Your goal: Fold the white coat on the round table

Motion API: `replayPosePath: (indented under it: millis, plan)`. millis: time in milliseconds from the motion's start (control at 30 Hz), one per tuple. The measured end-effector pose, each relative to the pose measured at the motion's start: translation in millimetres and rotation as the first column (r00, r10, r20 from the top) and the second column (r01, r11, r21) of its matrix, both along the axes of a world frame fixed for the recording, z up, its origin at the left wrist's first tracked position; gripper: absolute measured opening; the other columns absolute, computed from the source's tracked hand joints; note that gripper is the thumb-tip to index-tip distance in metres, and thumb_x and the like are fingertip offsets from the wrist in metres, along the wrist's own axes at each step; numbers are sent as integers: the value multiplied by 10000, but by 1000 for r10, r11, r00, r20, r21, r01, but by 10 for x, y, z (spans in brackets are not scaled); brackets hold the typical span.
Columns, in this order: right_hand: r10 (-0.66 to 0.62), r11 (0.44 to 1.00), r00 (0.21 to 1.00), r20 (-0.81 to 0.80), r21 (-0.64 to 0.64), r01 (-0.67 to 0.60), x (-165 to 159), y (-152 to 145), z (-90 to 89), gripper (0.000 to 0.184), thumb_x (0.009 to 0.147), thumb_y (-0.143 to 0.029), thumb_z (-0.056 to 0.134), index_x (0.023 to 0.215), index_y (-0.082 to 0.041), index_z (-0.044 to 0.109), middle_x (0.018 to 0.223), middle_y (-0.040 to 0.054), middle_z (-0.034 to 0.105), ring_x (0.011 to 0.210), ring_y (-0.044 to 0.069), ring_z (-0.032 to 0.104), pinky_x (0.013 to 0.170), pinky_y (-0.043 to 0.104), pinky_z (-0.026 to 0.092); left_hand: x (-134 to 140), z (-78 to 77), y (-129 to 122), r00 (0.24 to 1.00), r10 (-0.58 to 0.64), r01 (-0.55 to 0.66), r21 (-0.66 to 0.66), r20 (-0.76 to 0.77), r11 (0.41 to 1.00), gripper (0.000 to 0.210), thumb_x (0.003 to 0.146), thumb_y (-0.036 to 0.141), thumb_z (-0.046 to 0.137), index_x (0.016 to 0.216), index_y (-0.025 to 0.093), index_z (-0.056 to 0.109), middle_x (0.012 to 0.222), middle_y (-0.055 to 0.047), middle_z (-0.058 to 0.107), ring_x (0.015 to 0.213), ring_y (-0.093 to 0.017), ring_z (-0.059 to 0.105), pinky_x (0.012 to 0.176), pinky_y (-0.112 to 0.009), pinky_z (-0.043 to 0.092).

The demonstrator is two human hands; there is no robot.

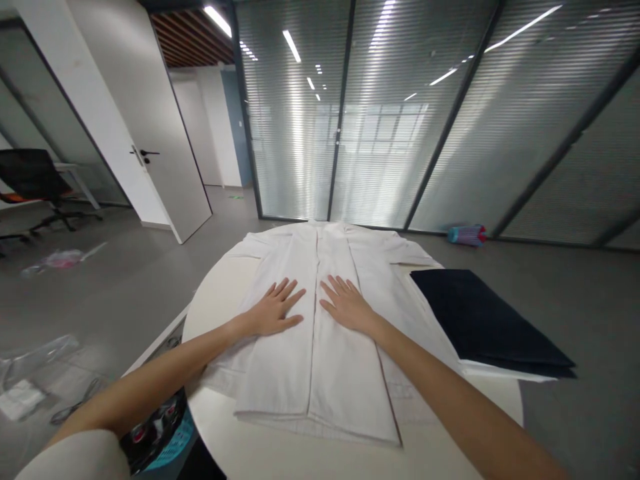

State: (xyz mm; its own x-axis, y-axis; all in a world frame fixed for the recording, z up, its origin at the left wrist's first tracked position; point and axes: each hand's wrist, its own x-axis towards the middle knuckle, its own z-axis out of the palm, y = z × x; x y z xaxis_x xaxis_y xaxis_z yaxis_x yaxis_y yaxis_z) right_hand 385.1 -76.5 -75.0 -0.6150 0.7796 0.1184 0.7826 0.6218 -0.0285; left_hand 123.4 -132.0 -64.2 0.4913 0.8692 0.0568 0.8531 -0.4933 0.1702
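Note:
A white short-sleeved shirt (285,380) lies spread on a round, pale table (215,307), its sleeves out to both sides at the far end. Both side panels are folded in, and their edges meet along the middle. My left hand (275,310) rests flat on the left panel with its fingers spread. On the right panel, close to the centre line, my right hand (347,305) lies palm down, fingers stretched out. Neither hand holds anything.
A dark navy folded cloth (485,320) sits over white material at the table's right, overhanging the edge. Below left is a turquoise basket (173,443). Clear plastic (40,360) lies on the floor. Beyond stand an open door (130,107), an office chair (37,180) and glass partitions (295,133).

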Motion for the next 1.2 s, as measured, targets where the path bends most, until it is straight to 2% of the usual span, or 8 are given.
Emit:
replayPosePath:
  millis: [133,300,533,733,800,967,1100,1200]
  plan:
    - [-6,1000,1000,16,-28,7,-6,-20,29,678,1038,-548,240,1583,-153,320,1642,147,225,1518,339,203,1223,516,190,28,-23,-58,1000,14,-14,-8,-18,1000,739,976,659,340,1602,279,240,1672,-108,121,1538,-358,54,1215,-586,154]
    - [-11,999,1000,2,-42,11,-5,-45,77,668,1040,-540,250,1580,-156,328,1642,147,229,1518,333,209,1225,508,189,50,-46,-166,1000,5,-4,61,-18,998,775,948,696,374,1599,295,251,1669,-96,149,1539,-367,19,1220,-607,71]
    - [-11,999,1000,-27,-31,10,-17,-87,108,647,1044,-521,280,1568,-149,357,1628,163,275,1507,344,240,1217,512,204,43,-38,-169,996,-60,62,28,-62,998,844,931,702,404,1609,231,223,1664,-169,89,1525,-408,51,1213,-582,151]
    - [18,998,995,-103,-56,-24,91,-31,188,670,1047,-557,211,1519,-142,443,1602,133,350,1505,289,268,1235,486,162,142,71,-205,999,-10,11,28,-47,1000,815,936,680,435,1577,191,318,1647,-172,203,1528,-384,119,1224,-560,151]
    - [-4,998,994,-113,-63,-3,135,-4,194,699,1043,-573,189,1534,-132,419,1616,144,315,1512,301,245,1234,490,160,218,96,-251,998,-58,60,54,-35,997,803,958,676,389,1579,174,303,1650,-165,202,1536,-357,106,1234,-550,118]
    - [-44,993,997,-61,-109,37,153,28,109,759,1018,-635,186,1581,-145,323,1645,157,223,1532,315,160,1235,495,137,363,50,-353,958,-288,288,39,-13,957,760,973,663,377,1609,304,168,1676,-84,109,1542,-349,75,1225,-592,52]
    - [-51,994,997,-59,-102,45,134,52,43,771,1009,-651,193,1587,-153,310,1648,145,217,1535,304,154,1239,487,127,382,24,-394,952,-306,306,26,10,952,742,990,617,388,1612,281,162,1673,-109,89,1536,-376,68,1211,-627,40]
    - [-54,993,997,-57,-111,47,139,69,27,770,1007,-652,198,1586,-158,313,1649,142,215,1534,303,159,1238,489,129,410,76,-497,930,-364,363,14,46,932,774,986,608,412,1618,266,125,1670,-119,96,1535,-378,66,1214,-628,39]
